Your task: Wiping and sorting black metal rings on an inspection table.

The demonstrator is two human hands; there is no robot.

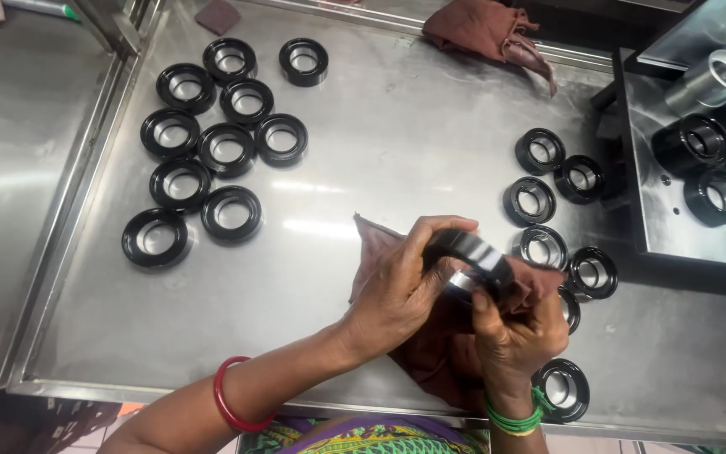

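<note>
Ring [474, 256]: glossy black, round, silvery inside, hand-held.

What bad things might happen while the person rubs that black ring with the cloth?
The black ring is held above the metal table by the left hand and right hand with a dark red cloth; it might slip and fall. One ring near the table's front edge sits beside the right wrist, so a nudge could perhaps knock it off.

Both hands [455, 303] hold a black ring [472, 256] over a brown cloth [430, 353].
</note>
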